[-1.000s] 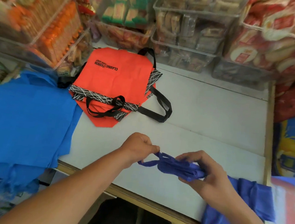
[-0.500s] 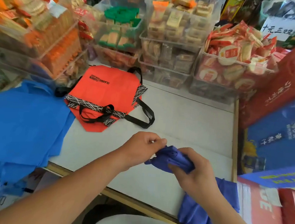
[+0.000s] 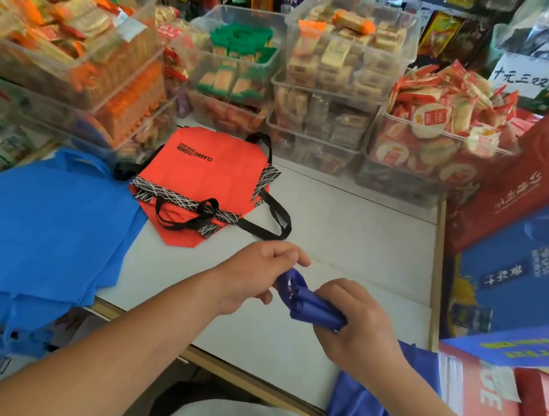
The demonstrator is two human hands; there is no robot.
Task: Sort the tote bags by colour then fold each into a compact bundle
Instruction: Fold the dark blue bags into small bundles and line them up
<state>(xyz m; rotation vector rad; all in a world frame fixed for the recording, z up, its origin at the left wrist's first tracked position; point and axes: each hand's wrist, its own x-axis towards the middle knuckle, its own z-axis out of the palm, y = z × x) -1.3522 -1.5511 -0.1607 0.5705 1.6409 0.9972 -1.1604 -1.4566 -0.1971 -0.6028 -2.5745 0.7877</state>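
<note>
You are working the folding step on the dark blue tote bag (image 3: pixel 316 309), which is sitting as a tight roll just above the near part of the bench (image 3: pixel 346 233). Your right hand (image 3: pixel 359 329) is curling around the roll and clamping it. Your left hand (image 3: pixel 258 272) is pinching the strap loop (image 3: pixel 288 281) at the free end. The next move is probably calling for the loop to be wrapped around or tucked into the roll. The right-hand clamp is doing the holding here, and the soft fabric is likely to be springing open if it slackens.

Sorting is looking partly done:

- The light blue tote bags (image 3: pixel 45 222) are lying flat at the left, overhanging the bench edge.
- The red tote bag (image 3: pixel 210 176) is lying flat just beside them.
- More dark blue fabric (image 3: pixel 365 408) is hanging over the near edge.

Clear bins are standing stacked along the rear of the bench, all holding wrapped snacks:

- The left bin (image 3: pixel 145 43) is holding orange packs.
- The centre bin (image 3: pixel 246 10) is holding green-wrapped pieces.
- The tall bin (image 3: pixel 406 54) is holding pale biscuit packs.
- The right bin (image 3: pixel 442 145) is holding red-and-white round crackers.
</note>
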